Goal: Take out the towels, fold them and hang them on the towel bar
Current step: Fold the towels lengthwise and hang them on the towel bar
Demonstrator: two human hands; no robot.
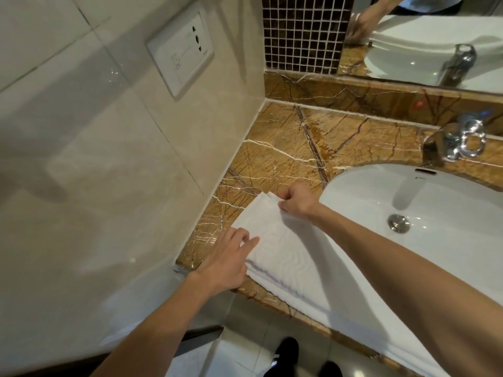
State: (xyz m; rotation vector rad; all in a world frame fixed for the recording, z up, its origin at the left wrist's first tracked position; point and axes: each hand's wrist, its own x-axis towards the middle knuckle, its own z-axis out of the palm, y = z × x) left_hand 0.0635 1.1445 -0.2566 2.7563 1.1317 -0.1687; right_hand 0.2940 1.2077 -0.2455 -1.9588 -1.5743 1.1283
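A head-worn camera looks down into a bathroom corner. At far left is a glossy beige tiled wall [81, 131] with a white power socket [181, 50] set into it.

The left hand [226, 263] reaches in from the lower left with the forearm bare. Its fingers [246, 242] are straight and lie flat on the left edge of a white towel [285, 254], gripping nothing.

The folded towel rests on the brown veined marble bench [272, 148], between the wall and the wash basin. Stacked layers show along its near edge. It runs along the front of the bench toward the lower right, passing under the right forearm.

The right hand [296, 200] comes across from the lower right to the towel's far corner. Its fingers are curled and appear to pinch the corner layers, though the thumb is hidden.

Just right of the towel is an oval white basin [367, 186] sunk into the bench. In its bottom sits a round metal drain stopper [398, 223]. A chrome tap [460, 141] stands behind the basin.

Above the bench are a panel of dark mosaic tiles [302, 31] and a mirror [435, 36] reflecting the basin and a hand. A black shoe [287, 352] shows on the floor below.
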